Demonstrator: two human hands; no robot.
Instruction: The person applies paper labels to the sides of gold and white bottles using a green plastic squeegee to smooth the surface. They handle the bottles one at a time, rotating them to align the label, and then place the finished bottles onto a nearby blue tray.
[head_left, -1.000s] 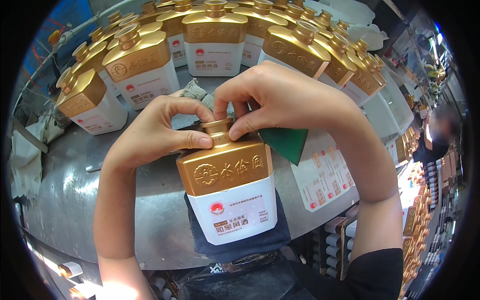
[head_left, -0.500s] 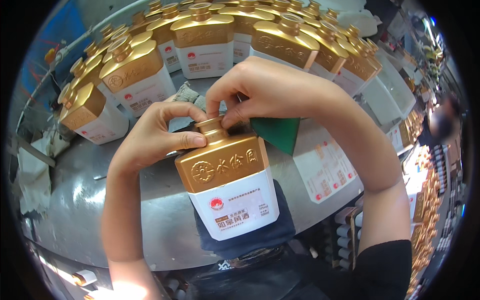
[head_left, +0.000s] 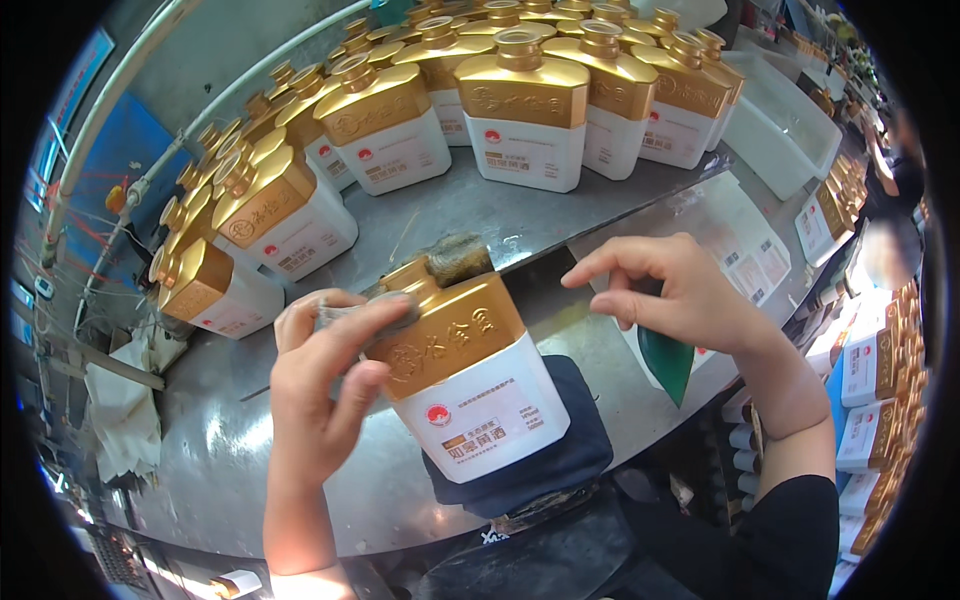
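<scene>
The tilted bottle (head_left: 485, 400) lies between left hand (head_left: 318, 395) and right hand (head_left: 675, 290).

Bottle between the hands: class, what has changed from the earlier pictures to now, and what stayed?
The right hand has released the neck of the bottle and moved right, the green piece with it. The left hand no longer pinches the neck; its fingers are at the left side of the gold top. The bottle still rests on the dark cloth.

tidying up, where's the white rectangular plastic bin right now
The white rectangular plastic bin is at the head view's upper right, just right of the clustered gold and white bottles, beyond the printed pale sheet.
</scene>
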